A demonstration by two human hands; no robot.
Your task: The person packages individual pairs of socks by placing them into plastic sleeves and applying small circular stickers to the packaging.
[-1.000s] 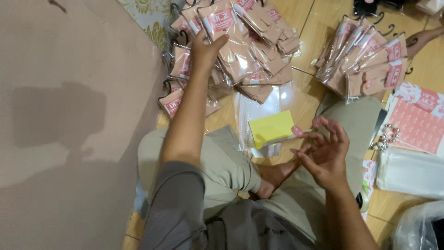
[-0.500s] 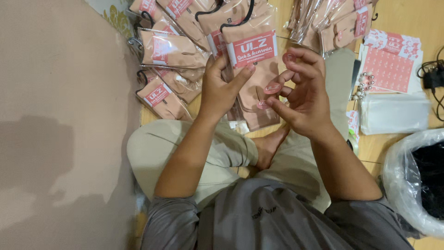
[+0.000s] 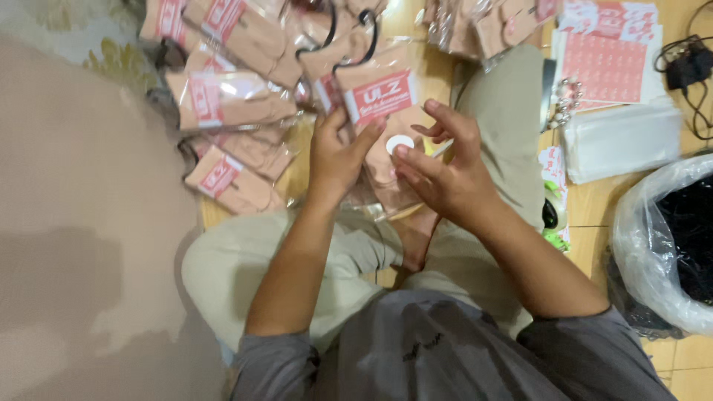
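I sit cross-legged on a wooden floor. My left hand (image 3: 338, 152) grips the side of a clear packet (image 3: 385, 111) holding a folded tan cloth, with a red-and-white card and a black hook at its top. My right hand (image 3: 442, 174) rests its fingertips on the front of the packet, beside a small round white sticker (image 3: 401, 143). The packet's lower part is hidden behind both hands.
A heap of similar packets (image 3: 230, 96) lies to the front left, more (image 3: 483, 22) at the top. Pink sticker sheets (image 3: 609, 63), a stack of clear bags (image 3: 620, 141) and a black charger (image 3: 687, 63) lie to the right. A plastic-lined bin (image 3: 668, 245) stands at the right edge.
My left hand reached to the heap, brought one packet in front of me, and my right hand came onto its front. The round white sticker now shows on the packet.
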